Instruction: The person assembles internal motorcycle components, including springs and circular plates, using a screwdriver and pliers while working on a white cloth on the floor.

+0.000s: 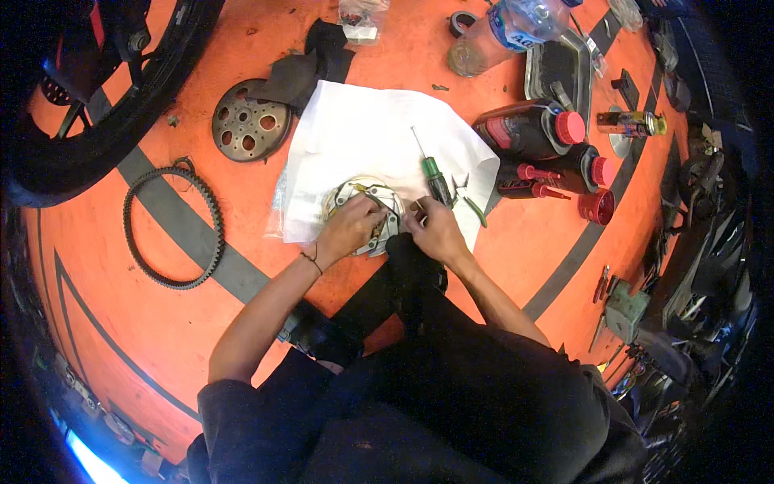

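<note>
A round metal part point(372, 185), which looks like a scooter clutch shoe assembly, lies on a white sheet point(347, 121) in front of me. My left hand point(355, 227) rests over it, fingers curled and gripping its near left side. At its right edge is my right hand point(439, 234), thumb and fingers pinched together; what they hold, if anything, is too small to make out. Just beyond that hand lie a green-handled screwdriver point(435, 179) and green-handled pliers point(468, 198). The left hand covers much of the round part.
A perforated metal clutch drum point(251, 121), dark cloth point(326, 56) and toothed belt point(129, 218) lie left. Right are dark red-capped bottles point(520, 129), a plastic water bottle point(516, 32), a tray point(556, 68) and a spray can point(629, 123). A wheel point(105, 161) stands far left.
</note>
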`<state>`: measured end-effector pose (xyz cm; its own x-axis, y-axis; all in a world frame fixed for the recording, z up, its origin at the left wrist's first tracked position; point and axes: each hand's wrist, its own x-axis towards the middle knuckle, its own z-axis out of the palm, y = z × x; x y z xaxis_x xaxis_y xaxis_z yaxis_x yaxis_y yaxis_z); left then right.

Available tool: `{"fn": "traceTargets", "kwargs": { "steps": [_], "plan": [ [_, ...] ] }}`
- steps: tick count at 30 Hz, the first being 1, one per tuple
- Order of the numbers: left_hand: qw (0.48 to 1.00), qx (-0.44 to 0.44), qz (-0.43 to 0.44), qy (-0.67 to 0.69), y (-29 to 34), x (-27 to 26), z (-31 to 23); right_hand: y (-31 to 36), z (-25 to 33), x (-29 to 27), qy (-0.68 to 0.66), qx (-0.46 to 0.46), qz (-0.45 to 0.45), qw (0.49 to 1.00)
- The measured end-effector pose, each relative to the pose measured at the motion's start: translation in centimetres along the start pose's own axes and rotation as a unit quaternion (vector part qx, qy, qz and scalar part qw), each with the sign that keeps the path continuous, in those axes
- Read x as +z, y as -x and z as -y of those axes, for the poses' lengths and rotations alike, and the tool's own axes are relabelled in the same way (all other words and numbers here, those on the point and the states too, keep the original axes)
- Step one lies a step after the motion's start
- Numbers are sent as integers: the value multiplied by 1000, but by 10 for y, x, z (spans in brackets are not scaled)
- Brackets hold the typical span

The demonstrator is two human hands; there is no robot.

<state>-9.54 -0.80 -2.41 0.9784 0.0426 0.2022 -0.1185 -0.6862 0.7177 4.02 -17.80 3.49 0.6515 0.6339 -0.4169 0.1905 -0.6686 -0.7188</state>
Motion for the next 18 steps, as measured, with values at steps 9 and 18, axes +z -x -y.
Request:
{"fn": "traceTargets", "kwargs": {
  "steps": [9,18],
  "plan": [
    [992,-104,-73,-22,4,13,-18,-19,9,4,21,-14,40,999],
    [982,71,127,-117,-15,-10,7,-21,7,1,25,-4,39,999]
  ]
}}
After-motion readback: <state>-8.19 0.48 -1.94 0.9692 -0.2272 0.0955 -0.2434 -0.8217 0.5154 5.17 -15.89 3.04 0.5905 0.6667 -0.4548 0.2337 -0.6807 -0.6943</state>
